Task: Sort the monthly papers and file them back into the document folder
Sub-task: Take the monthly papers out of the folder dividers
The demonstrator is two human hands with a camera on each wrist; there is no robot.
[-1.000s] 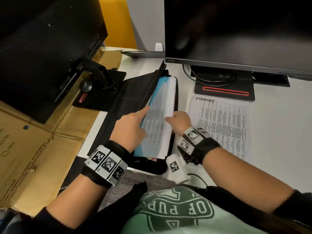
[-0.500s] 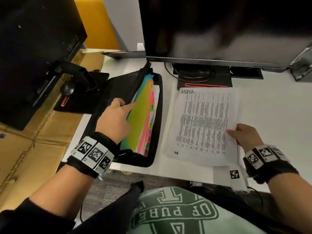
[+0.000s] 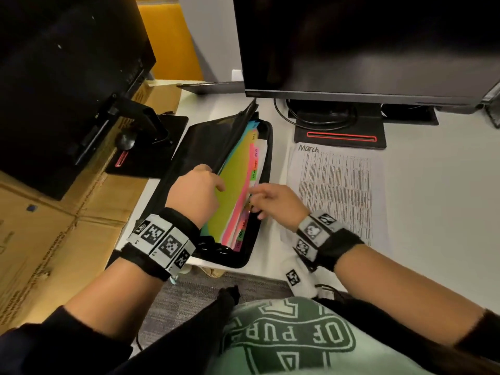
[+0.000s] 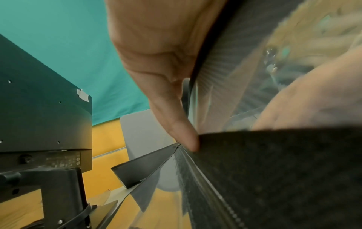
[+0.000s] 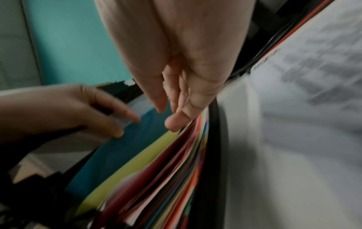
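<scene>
A black document folder lies open on the desk, and coloured dividers with month tabs fan out inside it. My left hand pinches the raised folder cover, with the thumb outside and the fingers inside on the blue divider. My right hand reaches in from the right with straight fingers. Its fingertips touch the divider edges and it holds nothing. A printed sheet headed "March" lies flat on the desk to the right of the folder.
A large monitor on a stand with a red stripe fills the back, with a cable beside it. A second dark screen on an arm hangs at the left over cardboard boxes. Bare white desk extends to the right.
A second ago my right hand was sliding a sheet into the folder. Half a second ago it rested on the March sheet. It is now at the divider tabs. The left hand stays on the cover.
</scene>
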